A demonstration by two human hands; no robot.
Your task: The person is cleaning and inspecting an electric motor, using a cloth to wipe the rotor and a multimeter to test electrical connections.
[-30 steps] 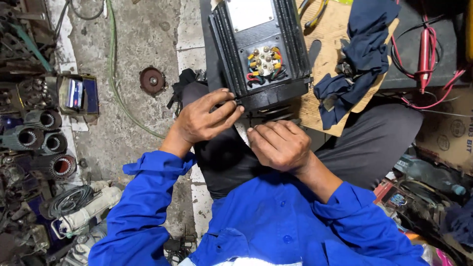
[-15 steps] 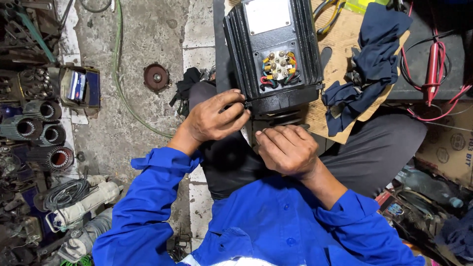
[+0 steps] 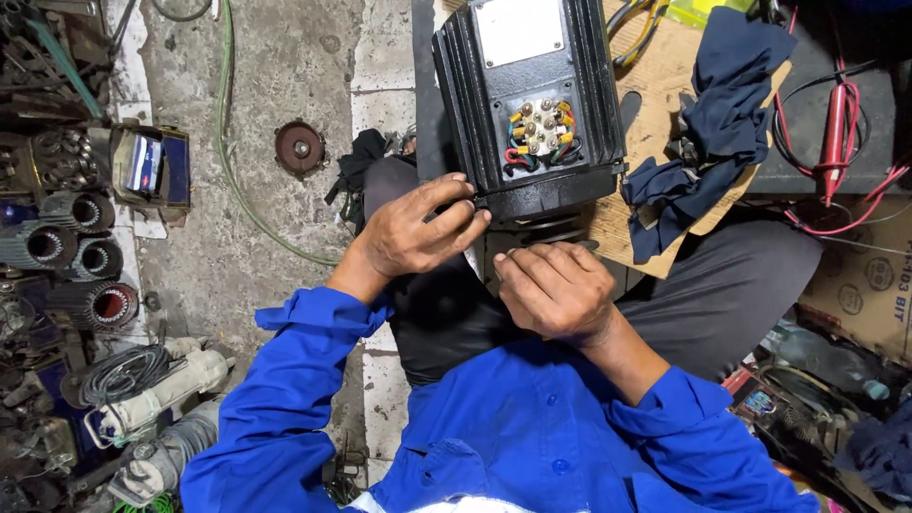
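Observation:
A black finned electric motor [image 3: 589, 95] lies in front of me on a wooden board, its terminal box open on brass studs and coloured wires [image 3: 538, 133]. My left hand [image 3: 413, 233] reaches in from the left, and its fingertips grip the motor's near lower edge. My right hand [image 3: 556, 290] is curled just below that edge, knuckles up. A thin pale strip [image 3: 473, 264] shows between the two hands. What the right fingers enclose is hidden.
A dark blue rag [image 3: 722, 114] lies on the wooden board [image 3: 655, 123] to the right, with red test leads [image 3: 836, 133] beyond it. On the concrete floor to the left are a round rusty part [image 3: 300, 148], a green hose [image 3: 228, 142], an open tin [image 3: 150, 166] and several wound stators [image 3: 85, 256].
The view has shifted, so the motor sits more to the right in the frame. Both hands have stayed at its near edge, with the left fingers shifting slightly along it.

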